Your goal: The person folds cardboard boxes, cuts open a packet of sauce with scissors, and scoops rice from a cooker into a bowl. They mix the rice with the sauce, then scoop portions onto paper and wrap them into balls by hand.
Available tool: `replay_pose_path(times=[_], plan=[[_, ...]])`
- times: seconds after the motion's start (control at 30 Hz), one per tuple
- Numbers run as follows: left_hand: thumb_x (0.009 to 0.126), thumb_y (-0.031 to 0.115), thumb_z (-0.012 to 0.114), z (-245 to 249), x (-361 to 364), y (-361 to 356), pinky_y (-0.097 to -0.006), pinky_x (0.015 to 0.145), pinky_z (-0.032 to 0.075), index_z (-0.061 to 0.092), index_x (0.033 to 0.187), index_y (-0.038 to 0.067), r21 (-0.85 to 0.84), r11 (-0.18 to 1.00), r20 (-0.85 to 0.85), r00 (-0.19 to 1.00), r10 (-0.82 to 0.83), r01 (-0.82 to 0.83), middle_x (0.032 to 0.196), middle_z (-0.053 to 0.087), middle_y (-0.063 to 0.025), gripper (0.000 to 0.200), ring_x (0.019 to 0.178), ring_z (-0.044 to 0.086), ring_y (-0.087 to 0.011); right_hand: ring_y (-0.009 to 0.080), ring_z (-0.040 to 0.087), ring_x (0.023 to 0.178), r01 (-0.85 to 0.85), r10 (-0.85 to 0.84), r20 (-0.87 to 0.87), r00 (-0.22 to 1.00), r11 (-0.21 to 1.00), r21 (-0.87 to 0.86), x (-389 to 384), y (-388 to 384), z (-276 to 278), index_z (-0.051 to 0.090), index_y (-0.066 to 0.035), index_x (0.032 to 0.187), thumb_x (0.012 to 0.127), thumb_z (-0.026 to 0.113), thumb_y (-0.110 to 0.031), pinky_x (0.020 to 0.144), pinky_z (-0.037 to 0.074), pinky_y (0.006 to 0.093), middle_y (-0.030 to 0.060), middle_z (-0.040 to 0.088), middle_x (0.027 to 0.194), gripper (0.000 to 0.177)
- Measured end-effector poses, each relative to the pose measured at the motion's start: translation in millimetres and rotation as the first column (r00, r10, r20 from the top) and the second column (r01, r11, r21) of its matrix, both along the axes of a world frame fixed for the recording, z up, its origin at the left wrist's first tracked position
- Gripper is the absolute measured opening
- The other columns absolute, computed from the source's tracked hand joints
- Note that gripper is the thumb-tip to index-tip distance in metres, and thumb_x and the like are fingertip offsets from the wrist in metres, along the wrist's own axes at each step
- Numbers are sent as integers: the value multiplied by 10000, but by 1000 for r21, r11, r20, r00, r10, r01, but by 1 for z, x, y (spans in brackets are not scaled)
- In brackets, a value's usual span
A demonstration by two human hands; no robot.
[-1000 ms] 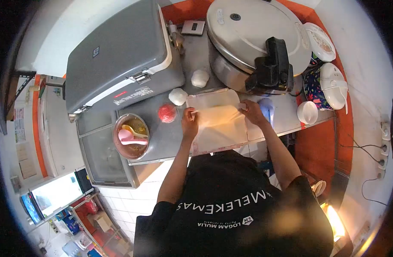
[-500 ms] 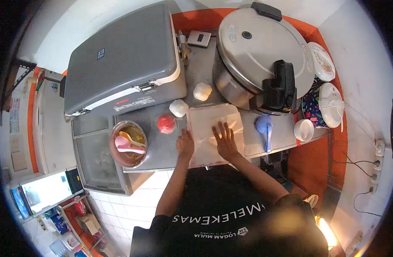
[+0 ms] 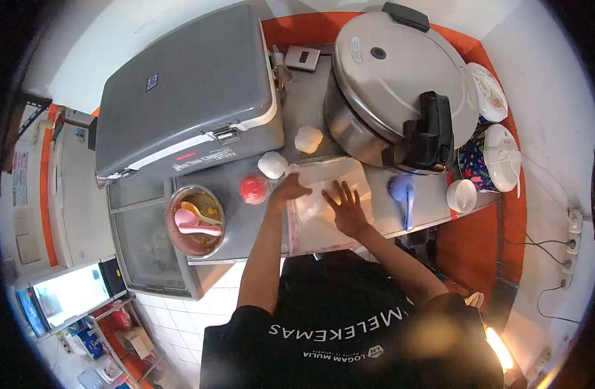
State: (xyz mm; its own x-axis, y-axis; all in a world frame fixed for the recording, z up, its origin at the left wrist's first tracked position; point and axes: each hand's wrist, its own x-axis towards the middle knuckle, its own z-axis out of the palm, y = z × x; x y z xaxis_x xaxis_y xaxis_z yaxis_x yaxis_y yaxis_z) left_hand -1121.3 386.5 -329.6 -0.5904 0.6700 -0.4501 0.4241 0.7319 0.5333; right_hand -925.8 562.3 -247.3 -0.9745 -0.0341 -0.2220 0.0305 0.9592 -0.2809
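A stack of thin, pale wrapping sheets (image 3: 327, 236) lies on the metal counter in front of me. My left hand (image 3: 290, 190) rests over the left edge of the sheets, thumb and fingers apart. On their middle, my right hand (image 3: 349, 212) lies with its fingers spread. Just beyond my left hand sit two round white bundles (image 3: 272, 165), apparently in plastic, the second white bundle (image 3: 308, 139) farther back. A round red bundle (image 3: 253, 190) is to their left.
A metal bowl (image 3: 173, 228) holds pink and orange spoons at left. A grey cooler box (image 3: 187, 97) and a large steel pot (image 3: 362, 129) stand behind. Right of the sheets are a blue ladle-like scoop (image 3: 409, 207) and a white cup (image 3: 461, 196).
My left hand has moved slightly up and right onto the sheets, its closed fingers now apart. My right hand has shifted a little down and right, still spread.
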Motion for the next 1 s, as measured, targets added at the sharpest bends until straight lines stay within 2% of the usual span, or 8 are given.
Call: replay_pose_path(times=[0.13, 0.27, 0.37, 0.47, 0.57, 0.67, 0.87, 1.0], plan=[[756, 111, 676, -16, -15, 31, -359, 886, 536, 658, 1044, 44, 200, 961, 70, 981, 178, -189, 1092, 685, -160, 296, 1037, 661, -280, 474, 173, 1479, 12, -10, 33, 999, 998, -60, -8, 1, 1, 244, -223, 1578, 832, 589, -54, 1121, 258, 676, 229, 128, 1628, 839], [782, 83, 632, 14, -4, 59, -491, 837, 540, 668, 1008, 34, -42, 986, -374, 913, -164, 159, 1069, 675, -202, 234, 992, 665, -365, 479, 204, 1466, -7, 8, 44, 999, 999, -33, -10, 4, 0, 276, -214, 1565, 832, 598, -63, 1099, 291, 678, 230, 150, 1621, 815], [807, 110, 637, -32, -14, 93, -487, 859, 527, 692, 1016, 32, -130, 932, -137, 925, -355, 338, 1066, 673, -196, 230, 1036, 645, -364, 457, 204, 1474, -39, 39, 15, 999, 999, 8, -11, 5, 2, 304, -215, 1557, 838, 583, -76, 1130, 294, 624, 195, 172, 1620, 784], [825, 95, 618, -1, 7, 85, -444, 817, 520, 717, 913, 58, 431, 900, -261, 964, 49, 71, 923, 689, -163, 137, 918, 663, -334, 458, 206, 1474, -35, 37, 65, 997, 999, -32, -14, 4, 5, 320, -208, 1550, 834, 580, -78, 1131, 295, 619, 205, 184, 1615, 773], [861, 98, 608, 27, 15, 74, -442, 820, 520, 723, 991, 80, 464, 883, -192, 981, 20, 73, 958, 691, -169, 174, 936, 653, -335, 472, 211, 1469, -59, 61, 86, 994, 998, -27, -13, 7, -1, 336, -186, 1543, 869, 561, -114, 1090, 326, 653, 236, 178, 1612, 714], [832, 69, 628, 17, 45, 60, -442, 814, 523, 705, 1008, 75, 538, 817, -422, 905, 48, 208, 971, 678, -156, 192, 939, 640, -337, 470, 218, 1468, -95, 99, 152, 983, 995, -33, -12, 11, 11, 335, -185, 1543, 872, 553, -108, 1098, 318, 647, 235, 157, 1618, 710], [786, 62, 642, 75, 105, 43, -412, 845, 515, 668, 992, 64, 597, 801, -303, 939, 164, 53, 890, 614, -103, 208, 913, 615, -297, 445, 402, 1366, -221, 224, -46, 974, 973, 59, 8, 14, 22, 473, -61, 1411, 892, 542, -100, 1109, 346, 569, 261, 433, 1454, 525], [816, 59, 649, 80, 129, 45, -411, 876, 486, 681, 979, 65, 538, 829, -164, 946, 280, -152, 1003, 588, -90, 166, 971, 588, -275, 417, 491, 1266, -181, 160, -141, 977, 972, -153, 10, 27, 34, 503, 37, 1326, 882, 522, -70, 1094, 385, 490, 249, 544, 1305, 458]])
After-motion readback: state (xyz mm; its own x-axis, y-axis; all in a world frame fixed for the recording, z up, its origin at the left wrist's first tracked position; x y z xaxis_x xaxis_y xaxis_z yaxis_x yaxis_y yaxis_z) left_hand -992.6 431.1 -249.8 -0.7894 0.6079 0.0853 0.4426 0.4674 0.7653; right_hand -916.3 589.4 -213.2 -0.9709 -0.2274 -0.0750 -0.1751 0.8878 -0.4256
